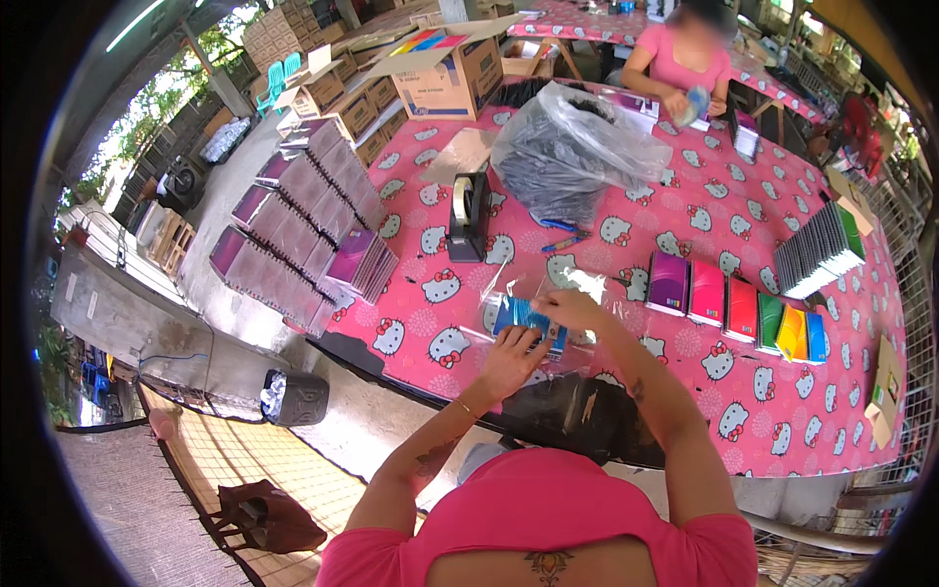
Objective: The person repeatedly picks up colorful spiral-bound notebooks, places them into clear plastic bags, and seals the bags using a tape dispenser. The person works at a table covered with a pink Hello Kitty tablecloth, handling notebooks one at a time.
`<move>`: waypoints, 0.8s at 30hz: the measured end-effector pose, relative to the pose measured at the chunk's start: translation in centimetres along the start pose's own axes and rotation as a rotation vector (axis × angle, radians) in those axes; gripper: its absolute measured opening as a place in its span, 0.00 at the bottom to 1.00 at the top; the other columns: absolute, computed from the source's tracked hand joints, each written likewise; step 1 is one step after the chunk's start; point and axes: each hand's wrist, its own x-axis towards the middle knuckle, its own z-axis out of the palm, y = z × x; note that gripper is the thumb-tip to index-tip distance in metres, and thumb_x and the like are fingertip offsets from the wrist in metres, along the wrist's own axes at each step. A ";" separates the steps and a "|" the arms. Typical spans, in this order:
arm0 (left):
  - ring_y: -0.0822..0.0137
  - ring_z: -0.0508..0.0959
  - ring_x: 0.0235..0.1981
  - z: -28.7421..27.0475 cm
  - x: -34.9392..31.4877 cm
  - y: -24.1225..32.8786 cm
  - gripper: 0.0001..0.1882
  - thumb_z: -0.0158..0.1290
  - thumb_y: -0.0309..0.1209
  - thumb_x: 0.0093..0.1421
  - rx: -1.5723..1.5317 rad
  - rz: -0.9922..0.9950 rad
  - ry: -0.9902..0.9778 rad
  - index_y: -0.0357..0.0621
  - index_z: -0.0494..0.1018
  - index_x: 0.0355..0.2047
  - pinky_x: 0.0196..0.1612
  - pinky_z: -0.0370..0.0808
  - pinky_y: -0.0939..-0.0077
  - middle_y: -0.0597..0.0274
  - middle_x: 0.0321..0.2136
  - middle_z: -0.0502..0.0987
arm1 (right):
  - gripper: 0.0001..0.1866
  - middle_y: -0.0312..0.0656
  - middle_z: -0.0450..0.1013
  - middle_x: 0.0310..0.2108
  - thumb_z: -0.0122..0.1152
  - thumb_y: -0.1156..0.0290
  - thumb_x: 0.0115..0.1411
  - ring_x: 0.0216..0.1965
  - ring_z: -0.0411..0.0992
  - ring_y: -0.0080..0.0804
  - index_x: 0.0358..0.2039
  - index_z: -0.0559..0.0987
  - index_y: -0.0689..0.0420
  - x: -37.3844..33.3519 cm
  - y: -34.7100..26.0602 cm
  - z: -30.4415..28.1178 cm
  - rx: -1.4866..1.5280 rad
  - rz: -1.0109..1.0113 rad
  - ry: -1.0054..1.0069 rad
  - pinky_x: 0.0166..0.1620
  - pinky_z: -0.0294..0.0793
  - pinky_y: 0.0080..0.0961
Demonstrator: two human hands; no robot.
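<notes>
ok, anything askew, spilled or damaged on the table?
One oddity: the pink tablecloth shows a dark patch at the near edge, where the print breaks off; torn or covered, I can't tell. No spill visible.

A gray concrete floor [220, 193] extends at left; a fluorescent tube [135, 24] glows, upper left; turquoise chairs [274, 84] stand beyond the pink patterned tabletop [797, 430].
</notes>
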 end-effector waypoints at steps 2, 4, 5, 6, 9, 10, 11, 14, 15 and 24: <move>0.53 0.76 0.41 -0.5 2.3 -0.3 0.23 0.59 0.30 0.57 -0.146 0.098 0.189 0.45 0.70 0.53 0.47 0.72 0.58 0.55 0.40 0.76 | 0.36 0.44 0.71 0.58 0.45 0.36 0.64 0.49 0.74 0.39 0.54 0.77 0.55 3.3 6.5 -1.4 0.232 0.073 -0.221 0.50 0.73 0.40; 0.49 0.77 0.43 -2.9 1.4 -1.4 0.21 0.55 0.26 0.60 -0.420 -0.313 0.178 0.40 0.69 0.53 0.46 0.74 0.57 0.50 0.43 0.76 | 0.37 0.44 0.73 0.55 0.42 0.36 0.65 0.50 0.75 0.39 0.58 0.73 0.56 2.6 3.7 -6.0 0.635 0.134 -0.358 0.47 0.76 0.38; 0.47 0.78 0.44 -3.7 1.1 -1.5 0.19 0.53 0.24 0.61 -0.572 -0.505 0.164 0.38 0.69 0.53 0.45 0.75 0.57 0.47 0.45 0.76 | 0.38 0.44 0.74 0.53 0.41 0.36 0.66 0.50 0.75 0.38 0.59 0.71 0.57 1.4 2.3 -7.8 0.846 0.182 -0.416 0.45 0.77 0.36; 0.44 0.79 0.42 -4.5 1.9 -1.6 0.18 0.49 0.22 0.63 -0.725 -0.515 0.199 0.34 0.67 0.54 0.43 0.76 0.57 0.43 0.43 0.78 | 0.40 0.50 0.74 0.51 0.40 0.34 0.65 0.48 0.75 0.41 0.57 0.73 0.58 0.5 2.2 -7.8 0.902 0.141 -0.360 0.43 0.79 0.35; 0.46 0.80 0.40 -0.6 1.2 -3.5 0.18 0.49 0.22 0.63 -0.643 -0.644 0.035 0.36 0.67 0.54 0.44 0.76 0.59 0.43 0.40 0.79 | 0.32 0.48 0.73 0.51 0.48 0.42 0.67 0.47 0.76 0.39 0.58 0.72 0.56 -1.9 4.3 -5.6 0.870 0.142 -0.377 0.44 0.79 0.35; 0.47 0.80 0.39 0.3 0.7 -4.1 0.18 0.49 0.22 0.63 -0.703 -0.640 0.094 0.36 0.68 0.54 0.43 0.76 0.60 0.43 0.39 0.79 | 0.25 0.44 0.76 0.43 0.52 0.52 0.68 0.40 0.78 0.32 0.54 0.75 0.59 -2.8 4.4 -4.5 0.877 0.087 -0.253 0.39 0.80 0.30; 0.48 0.81 0.39 0.8 0.6 -4.6 0.18 0.49 0.22 0.63 -0.767 -0.628 0.151 0.37 0.68 0.54 0.42 0.76 0.60 0.43 0.38 0.79 | 0.23 0.42 0.76 0.39 0.53 0.53 0.68 0.36 0.77 0.29 0.52 0.76 0.59 -3.6 4.9 -4.2 0.798 0.010 -0.063 0.36 0.79 0.26; 0.53 0.81 0.35 1.5 0.4 -8.9 0.17 0.50 0.24 0.62 -0.572 -0.660 0.314 0.38 0.70 0.52 0.39 0.77 0.62 0.44 0.35 0.80 | 0.14 0.31 0.71 0.22 0.59 0.61 0.66 0.20 0.67 0.16 0.35 0.81 0.60 -6.0 4.5 -4.1 0.801 -0.045 0.473 0.21 0.66 0.15; 0.55 0.82 0.34 1.6 0.6 -11.2 0.16 0.51 0.25 0.62 -0.443 -0.679 0.363 0.38 0.71 0.51 0.37 0.77 0.63 0.45 0.35 0.80 | 0.14 0.30 0.70 0.21 0.58 0.62 0.66 0.20 0.65 0.15 0.32 0.80 0.60 -7.2 3.5 -4.3 0.870 0.023 0.525 0.21 0.64 0.16; 0.74 0.71 0.20 1.9 6.5 -26.0 0.13 0.58 0.33 0.59 -1.056 -1.048 0.267 0.40 0.77 0.41 0.23 0.67 0.81 0.64 0.25 0.76 | 0.11 0.37 0.76 0.32 0.67 0.62 0.51 0.43 0.73 0.39 0.32 0.80 0.53 -8.8 -13.6 -3.4 -0.234 -0.497 0.674 0.56 0.61 0.43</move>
